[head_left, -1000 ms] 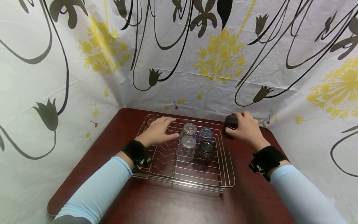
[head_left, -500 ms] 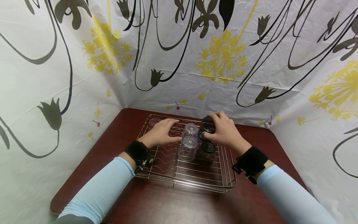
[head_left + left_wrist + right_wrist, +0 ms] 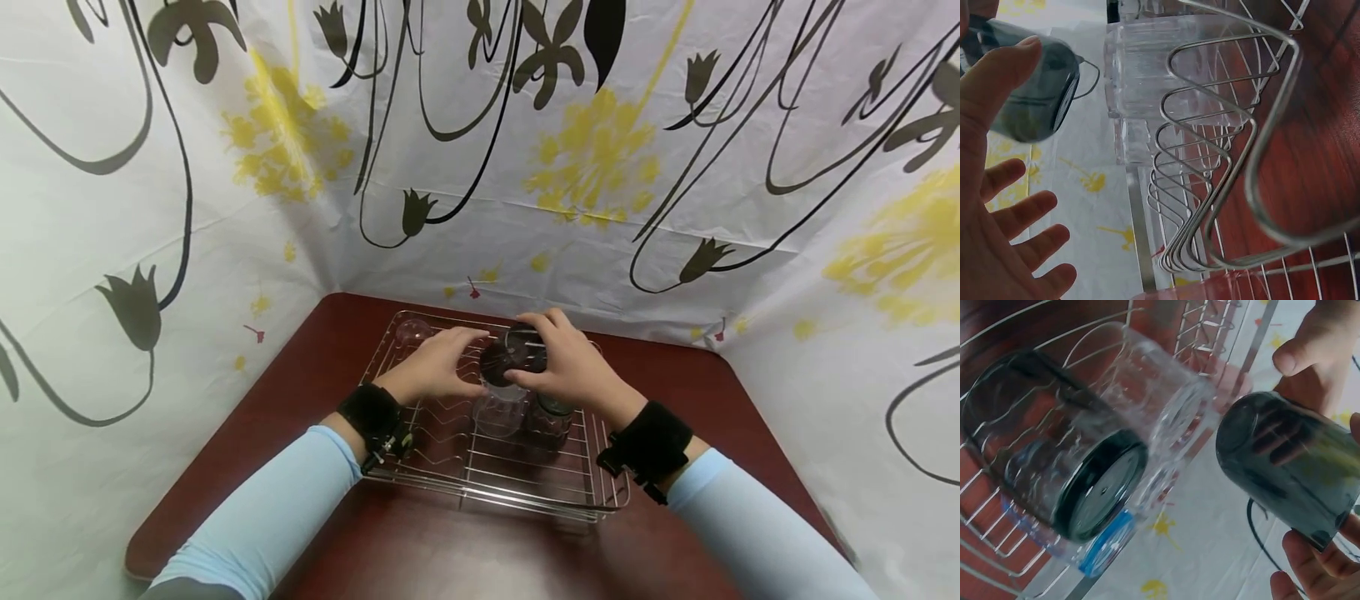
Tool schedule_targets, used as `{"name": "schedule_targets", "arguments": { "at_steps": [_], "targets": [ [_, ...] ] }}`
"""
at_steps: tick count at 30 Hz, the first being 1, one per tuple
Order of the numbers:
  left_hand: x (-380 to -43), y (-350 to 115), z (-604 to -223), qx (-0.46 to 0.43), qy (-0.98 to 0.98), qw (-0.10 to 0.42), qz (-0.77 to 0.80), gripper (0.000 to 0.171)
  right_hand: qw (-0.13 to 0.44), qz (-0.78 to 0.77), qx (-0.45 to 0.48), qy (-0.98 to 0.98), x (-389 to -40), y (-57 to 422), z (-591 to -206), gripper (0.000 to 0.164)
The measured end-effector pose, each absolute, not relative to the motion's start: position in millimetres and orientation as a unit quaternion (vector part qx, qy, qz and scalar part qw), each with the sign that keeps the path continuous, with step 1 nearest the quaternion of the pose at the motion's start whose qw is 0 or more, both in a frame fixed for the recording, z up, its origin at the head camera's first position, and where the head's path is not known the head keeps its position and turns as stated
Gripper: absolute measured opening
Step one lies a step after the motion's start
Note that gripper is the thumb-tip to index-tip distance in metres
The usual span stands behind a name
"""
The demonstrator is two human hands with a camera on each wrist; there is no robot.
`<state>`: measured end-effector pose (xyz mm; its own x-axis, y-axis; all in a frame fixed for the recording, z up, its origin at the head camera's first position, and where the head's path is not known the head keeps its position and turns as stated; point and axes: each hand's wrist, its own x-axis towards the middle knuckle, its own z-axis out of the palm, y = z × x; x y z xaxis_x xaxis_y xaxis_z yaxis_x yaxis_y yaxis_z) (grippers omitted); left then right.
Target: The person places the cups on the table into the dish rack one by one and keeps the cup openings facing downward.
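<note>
A dark tinted drinking glass is tilted above the dish rack, with my right hand gripping it by its right side. My left hand faces it from the left, fingers spread and curving towards the glass; in the left wrist view its thumb overlaps the tinted glass. Below, upside down on the rack, stand a clear glass and a dark green glass. Seen in the right wrist view, a blue-based glass stands beside the green one, mostly hidden in the head view.
A pinkish glass sits in the rack's far left corner. Wavy wire dividers run along the rack's left part. The rack stands on a dark red table, enclosed by a patterned white curtain.
My right hand has carried the tinted glass from beyond the rack's right edge leftwards to over its middle, and the glass now tilts. The left hand stays almost in place.
</note>
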<state>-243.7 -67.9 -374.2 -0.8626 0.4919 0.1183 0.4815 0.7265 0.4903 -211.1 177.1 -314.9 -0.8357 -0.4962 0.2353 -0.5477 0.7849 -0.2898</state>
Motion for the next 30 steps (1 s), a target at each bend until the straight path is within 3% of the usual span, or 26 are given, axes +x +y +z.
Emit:
{"name": "schedule_targets", "arguments": {
  "at_steps": [16, 24, 30],
  "targets": [
    [-241, -70, -375, 0.290, 0.882, 0.055, 0.367, 0.080, 0.044, 0.201, 0.287, -0.936, -204, 176, -318, 0.087],
    [-242, -84, -367, 0.281, 0.883, 0.045, 0.373, 0.081, 0.021, 0.191, 0.260, -0.946, -212, 188, -327, 0.093],
    [-244, -100, -356, 0.280, 0.881, 0.017, 0.382, 0.078, 0.031, 0.174, 0.238, -0.955, -218, 210, -338, 0.085]
  ]
}}
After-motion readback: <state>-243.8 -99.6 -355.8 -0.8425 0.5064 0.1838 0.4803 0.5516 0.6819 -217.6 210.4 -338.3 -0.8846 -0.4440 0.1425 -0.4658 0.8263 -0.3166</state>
